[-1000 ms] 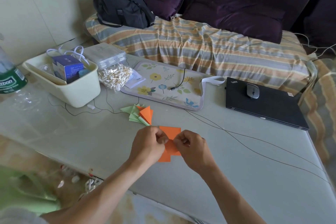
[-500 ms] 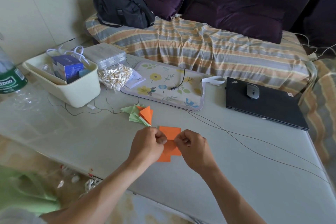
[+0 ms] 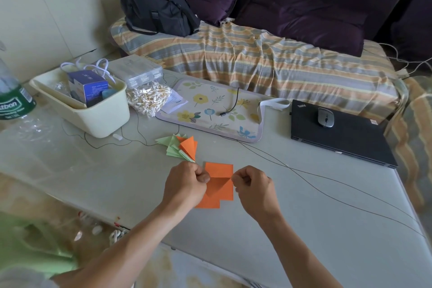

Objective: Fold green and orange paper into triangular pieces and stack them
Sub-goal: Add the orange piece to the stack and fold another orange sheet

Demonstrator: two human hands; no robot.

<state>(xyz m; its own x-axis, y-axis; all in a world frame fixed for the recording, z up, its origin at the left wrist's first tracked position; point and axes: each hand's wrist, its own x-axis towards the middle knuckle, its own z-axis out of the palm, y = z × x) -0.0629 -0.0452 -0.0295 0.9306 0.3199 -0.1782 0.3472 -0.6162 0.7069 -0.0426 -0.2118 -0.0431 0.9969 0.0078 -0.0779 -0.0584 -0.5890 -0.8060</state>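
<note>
So the setup is a pale grey-green table (image 3: 117,170) pushed up against a sofa (image 3: 257,63) with a striped orange-and-grey cover and dark purple cushions, with a black bag (image 3: 159,11) sitting on its far end. Taking the floral mat (image 3: 210,110) as the anchor: just to its left there's a bag of cotton swabs (image 3: 147,98) and a cream tub (image 3: 93,114) with a blue box inside, to its right a closed black laptop (image 3: 339,133) with a grey mouse (image 3: 325,117) on top, and thin wires trail across the table in front of it.

Right in front of the mat's near edge is the pile of folded triangles (image 3: 181,147), green ones with orange on top. A bit nearer than that lies the orange paper (image 3: 219,182), flat on the table, partly folded with a triangular flap showing in the middle.

The left hand (image 3: 187,184) has curled fingers and pinches the paper's left edge; the right hand (image 3: 254,187) does the same on the right edge.

Compared to a second ago, the hands have pulled apart sideways. They were bunched together over the middle, and now much more of the orange sheet is uncovered. The pile hasn't budged.
</note>
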